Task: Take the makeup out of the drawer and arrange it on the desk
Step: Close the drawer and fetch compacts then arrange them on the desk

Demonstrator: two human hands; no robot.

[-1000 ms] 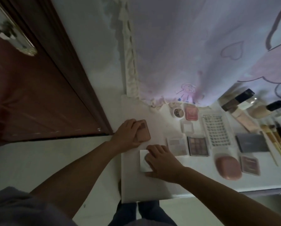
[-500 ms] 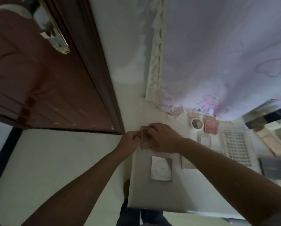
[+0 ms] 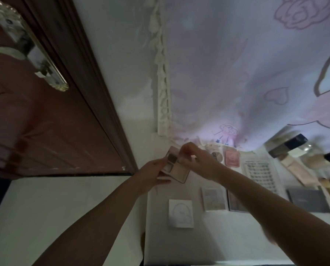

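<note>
Opening pink palette [image 3: 174, 168] now, lid up since a second ago | left hand [image 3: 152, 174] grips base, right hand [image 3: 195, 161] pinches lid | white compact [image 3: 181, 213] released on desk [image 3: 227, 242] | arranging nearly done

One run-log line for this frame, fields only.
hands: left hand and right hand both hold small pink eyeshadow palette | palette: open, above white desk | white square compact: lying on desk

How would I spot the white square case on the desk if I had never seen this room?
Start at the white desk beside the brown door. Near its front left, below both hands, the white square case lies flat and alone. Unlike the palettes to its right, it is plain white with a faint circle on its lid.
</note>
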